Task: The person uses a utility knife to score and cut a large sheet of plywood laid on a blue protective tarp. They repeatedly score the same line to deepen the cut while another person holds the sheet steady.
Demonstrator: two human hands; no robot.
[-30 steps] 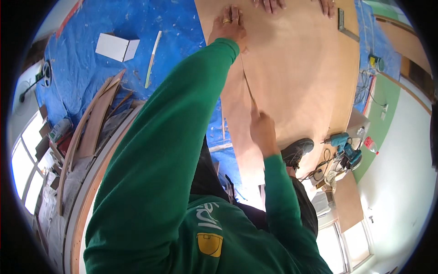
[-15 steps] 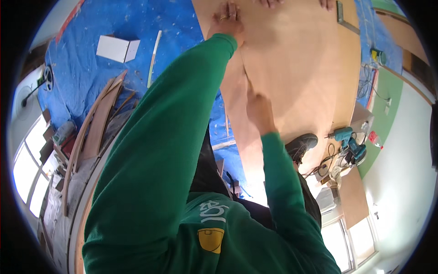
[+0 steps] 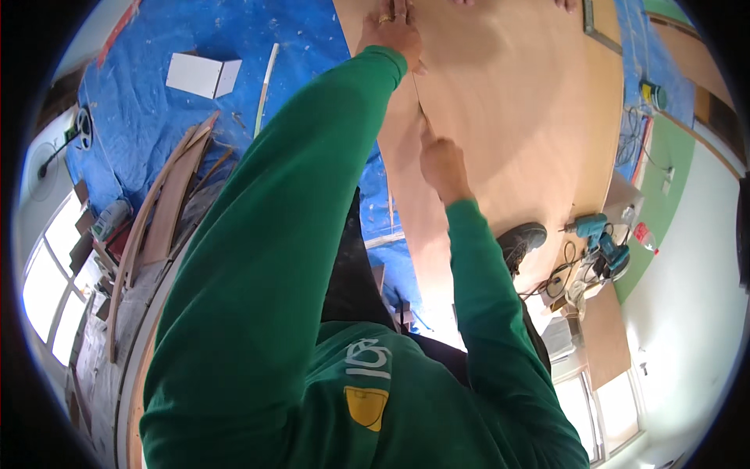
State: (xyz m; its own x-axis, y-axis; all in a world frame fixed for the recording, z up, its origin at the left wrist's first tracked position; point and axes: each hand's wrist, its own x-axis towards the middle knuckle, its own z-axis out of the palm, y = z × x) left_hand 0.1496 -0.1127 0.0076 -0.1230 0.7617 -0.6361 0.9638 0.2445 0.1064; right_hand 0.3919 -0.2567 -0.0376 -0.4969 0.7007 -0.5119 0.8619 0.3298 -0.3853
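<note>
A large plywood sheet (image 3: 516,125) lies beneath both hands, with a thin line or slit running along it. My left hand (image 3: 392,39) is spread on the sheet at the top, its fingers pointing away from me. Below and right of it, my right hand (image 3: 444,166) grips a thin, long-bladed tool (image 3: 424,117), whose blade lies along the line toward my left hand; its exact kind is hard to tell. A co-worker's fingertips (image 3: 564,5) show at the sheet's far edge, apart from my hands. My shoe (image 3: 522,244) rests on the sheet at the right.
Blue sheeting (image 3: 148,133) covers the floor at left, with a white box (image 3: 195,74) and wood strips (image 3: 160,203). A metal square (image 3: 601,35) lies top right. A teal drill (image 3: 594,230), cords and a bottle (image 3: 644,238) sit right of my shoe.
My right hand has slid forward along the line with the tool, toward my left hand. My left hand sits slightly higher in view, and the co-worker's fingers show less at the top edge.
</note>
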